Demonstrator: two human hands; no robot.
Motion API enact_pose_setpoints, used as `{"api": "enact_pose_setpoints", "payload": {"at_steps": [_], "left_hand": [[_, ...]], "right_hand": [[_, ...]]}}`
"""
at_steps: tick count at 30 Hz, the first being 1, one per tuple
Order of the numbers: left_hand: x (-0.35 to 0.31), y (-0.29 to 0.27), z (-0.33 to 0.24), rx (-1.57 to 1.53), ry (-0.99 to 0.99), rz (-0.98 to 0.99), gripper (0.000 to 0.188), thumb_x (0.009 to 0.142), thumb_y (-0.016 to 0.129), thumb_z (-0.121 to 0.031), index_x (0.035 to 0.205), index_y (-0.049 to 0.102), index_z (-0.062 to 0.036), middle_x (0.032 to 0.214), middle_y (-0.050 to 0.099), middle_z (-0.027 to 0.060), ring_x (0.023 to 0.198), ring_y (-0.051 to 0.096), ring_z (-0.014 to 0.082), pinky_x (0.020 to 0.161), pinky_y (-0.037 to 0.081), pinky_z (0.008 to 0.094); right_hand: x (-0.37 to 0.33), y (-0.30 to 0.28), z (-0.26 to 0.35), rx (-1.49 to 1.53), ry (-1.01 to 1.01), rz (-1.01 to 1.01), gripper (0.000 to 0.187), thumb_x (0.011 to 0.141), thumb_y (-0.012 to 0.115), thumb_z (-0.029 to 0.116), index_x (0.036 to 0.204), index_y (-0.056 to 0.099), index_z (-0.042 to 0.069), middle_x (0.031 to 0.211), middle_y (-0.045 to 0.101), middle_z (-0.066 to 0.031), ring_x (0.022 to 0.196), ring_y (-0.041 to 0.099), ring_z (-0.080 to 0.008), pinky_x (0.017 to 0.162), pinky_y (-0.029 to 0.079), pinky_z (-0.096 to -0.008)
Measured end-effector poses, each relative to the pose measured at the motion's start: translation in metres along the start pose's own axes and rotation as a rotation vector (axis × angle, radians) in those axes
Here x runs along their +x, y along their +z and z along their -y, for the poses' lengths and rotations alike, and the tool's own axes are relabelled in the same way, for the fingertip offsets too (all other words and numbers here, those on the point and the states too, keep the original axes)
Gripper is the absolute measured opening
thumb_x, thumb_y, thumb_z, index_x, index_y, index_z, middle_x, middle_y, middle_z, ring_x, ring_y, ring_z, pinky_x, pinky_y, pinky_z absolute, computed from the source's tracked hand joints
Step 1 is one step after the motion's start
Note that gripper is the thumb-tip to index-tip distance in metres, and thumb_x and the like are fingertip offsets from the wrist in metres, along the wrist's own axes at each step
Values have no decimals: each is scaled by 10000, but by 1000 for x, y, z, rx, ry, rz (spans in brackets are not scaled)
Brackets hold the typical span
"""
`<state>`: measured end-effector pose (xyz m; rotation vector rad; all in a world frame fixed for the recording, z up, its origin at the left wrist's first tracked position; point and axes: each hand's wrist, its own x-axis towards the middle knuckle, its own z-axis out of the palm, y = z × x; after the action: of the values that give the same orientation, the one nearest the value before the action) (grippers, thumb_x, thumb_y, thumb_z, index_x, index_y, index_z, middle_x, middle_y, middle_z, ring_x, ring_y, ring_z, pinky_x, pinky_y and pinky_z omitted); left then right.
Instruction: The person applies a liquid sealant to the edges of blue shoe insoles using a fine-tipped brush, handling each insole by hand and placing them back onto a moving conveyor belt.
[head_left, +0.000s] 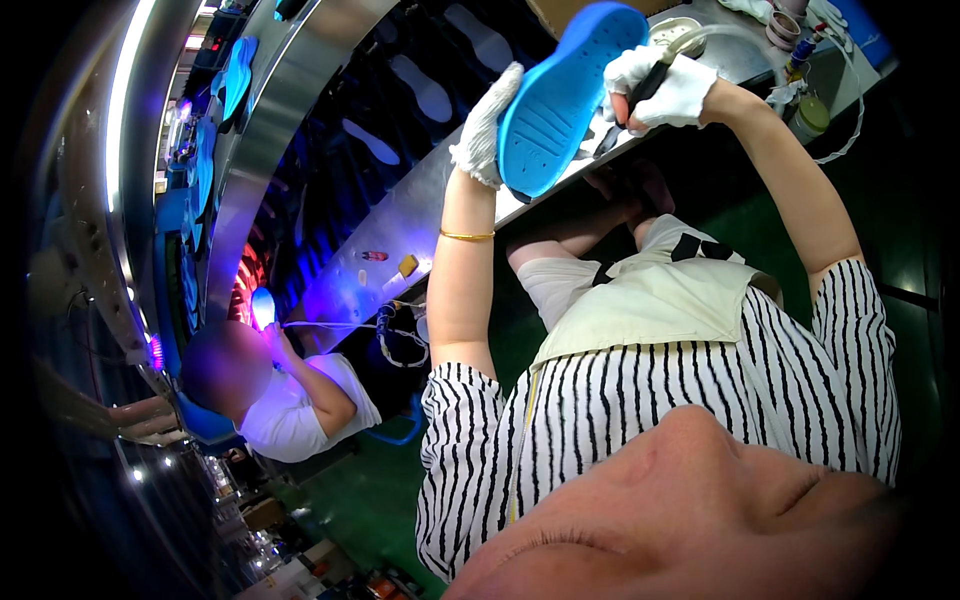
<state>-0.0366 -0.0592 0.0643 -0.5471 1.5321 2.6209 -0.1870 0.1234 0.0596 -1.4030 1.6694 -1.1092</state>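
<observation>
Two gloved hands share the work. Left hand (483,132): clasped on the edge of a blue sole (553,125), raised over the bench (415,195). Right hand (678,95): curled around a dark-handled tool (654,80), close beside the sole. Positioning appears in hand, calling for steady support. Rightward, a jar (811,117) and a looped white cord (852,120) could hinder the elbow.

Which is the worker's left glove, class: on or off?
On: the white knit glove covers the left hand, which holds the blue shoe sole.

Black tool (654,79) partly hidden by right hand (680,97)
</observation>
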Motion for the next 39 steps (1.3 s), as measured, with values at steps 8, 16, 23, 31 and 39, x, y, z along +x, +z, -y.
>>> {"api": "enact_pose_setpoints", "payload": {"at_steps": [8,16,23,31,39], "left_hand": [[15,3,44,-566,456,30,590,871,412,-526,1218,480,-53,1125,570,140,953,575,294,853,471,413],[22,-16,71,-603,558,-114,476,913,340,-442,1156,495,-63,1069,562,89,941,547,235,855,456,372],[11,-13,71,-714,493,-13,533,864,398,-496,1143,511,-56,1058,583,132,918,572,269,826,473,407],[7,10,68,-682,543,-62,512,888,385,-438,1139,535,-17,1095,579,127,963,564,223,903,435,340],[-6,2,67,-695,475,81,678,864,386,-551,1265,425,-6,1183,539,173,1020,558,303,916,444,422]], "right_hand": [[0,65,0,159,-349,-286,76,773,638,20,828,587,9,747,606,-50,646,569,-92,581,465,-219],[3,59,21,384,-168,-286,85,771,658,79,777,606,11,717,610,-51,624,581,-107,582,470,-237],[3,87,36,-57,-579,-381,140,676,671,-21,771,585,34,730,573,-74,654,574,-206,611,451,-294],[30,57,28,-101,-603,-659,103,699,698,25,717,597,35,694,568,-89,610,552,-192,559,446,-281],[44,32,14,101,-421,-545,58,737,681,61,781,651,38,665,608,-67,624,599,-143,568,475,-255]]}}
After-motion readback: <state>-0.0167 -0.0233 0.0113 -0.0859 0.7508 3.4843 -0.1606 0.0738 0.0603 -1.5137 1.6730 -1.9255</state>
